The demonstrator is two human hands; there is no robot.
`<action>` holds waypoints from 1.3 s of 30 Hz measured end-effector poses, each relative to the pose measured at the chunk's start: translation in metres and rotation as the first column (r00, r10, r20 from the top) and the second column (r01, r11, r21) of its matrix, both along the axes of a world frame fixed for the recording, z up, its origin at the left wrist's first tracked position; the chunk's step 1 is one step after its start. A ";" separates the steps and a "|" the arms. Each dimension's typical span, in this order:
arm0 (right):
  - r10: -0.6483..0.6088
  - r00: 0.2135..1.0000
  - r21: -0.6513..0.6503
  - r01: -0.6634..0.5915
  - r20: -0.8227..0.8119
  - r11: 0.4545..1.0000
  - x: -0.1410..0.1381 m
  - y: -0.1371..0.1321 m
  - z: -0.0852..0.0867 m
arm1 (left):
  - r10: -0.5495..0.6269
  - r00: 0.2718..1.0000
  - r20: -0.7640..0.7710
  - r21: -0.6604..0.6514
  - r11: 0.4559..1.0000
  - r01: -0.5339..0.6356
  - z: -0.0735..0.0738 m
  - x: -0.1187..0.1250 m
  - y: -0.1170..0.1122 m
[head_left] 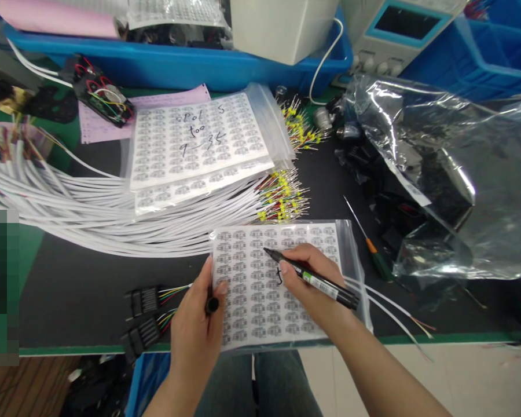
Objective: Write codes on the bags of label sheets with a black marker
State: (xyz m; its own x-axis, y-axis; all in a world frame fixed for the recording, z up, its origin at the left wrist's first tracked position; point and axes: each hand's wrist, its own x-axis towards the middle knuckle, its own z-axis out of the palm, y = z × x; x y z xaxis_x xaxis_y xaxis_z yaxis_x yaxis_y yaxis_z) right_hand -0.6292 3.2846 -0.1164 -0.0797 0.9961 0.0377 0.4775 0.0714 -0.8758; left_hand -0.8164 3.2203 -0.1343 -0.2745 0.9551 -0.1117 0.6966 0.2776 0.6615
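Note:
A sheet of printed labels (260,324) in a clear zip bag lies in front of me, with a short black handwritten mark on it. My right hand (316,284) grips a black marker pen (325,285); its tip is at or just over the upper middle of the sheet. At the sheet's left edge, my left hand (200,318) is closed around a black marker cap (212,304), the thumb resting against the bag. Beyond them, another bagged label sheet (200,150) with handwriting lies on a bundle of white cables (169,231).
Yellow-banded wire ends (284,200) point right from the bundle. A screwdriver (375,255) lies beside a clear plastic bag (438,191) of dark parts. Black connectors (143,301) sit left of my hand. A blue bin (169,66) stands at the back. The table edge (451,339) is close.

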 end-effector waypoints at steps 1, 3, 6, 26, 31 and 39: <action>-0.004 1.000 -0.009 0.004 0.005 1.000 0.000 0.000 0.000 | -0.005 1.000 -0.008 0.006 1.000 0.005 0.000 0.000 0.000; -0.024 1.000 -0.010 0.024 0.002 1.000 0.001 0.000 0.000 | -0.013 1.000 -0.023 0.004 1.000 0.013 0.000 -0.001 0.000; -0.003 1.000 -0.007 0.003 -0.010 1.000 0.001 0.001 0.000 | -0.016 0.999 -0.030 -0.002 1.000 0.016 0.000 -0.001 -0.001; -0.145 0.988 0.016 0.146 -0.050 0.989 0.010 -0.002 0.002 | -0.025 0.990 -0.139 0.132 0.990 0.043 -0.001 0.001 0.001; -0.140 0.990 0.022 0.140 -0.034 0.990 0.014 -0.001 0.002 | -0.011 0.990 -0.138 0.113 0.993 0.027 0.001 0.002 0.001; -0.175 0.982 0.133 0.183 -0.071 0.974 0.022 0.004 0.000 | -0.008 0.989 -0.147 0.118 0.993 0.025 -0.001 0.002 0.000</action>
State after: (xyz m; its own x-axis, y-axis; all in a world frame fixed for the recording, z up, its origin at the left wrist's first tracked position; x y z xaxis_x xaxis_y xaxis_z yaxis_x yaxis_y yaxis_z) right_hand -0.6074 3.2881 -0.1162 0.1057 0.9788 0.1752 0.4418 0.1117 -0.8901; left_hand -0.8141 3.2198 -0.1356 -0.2638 0.9636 0.0430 0.7919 0.1909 0.5801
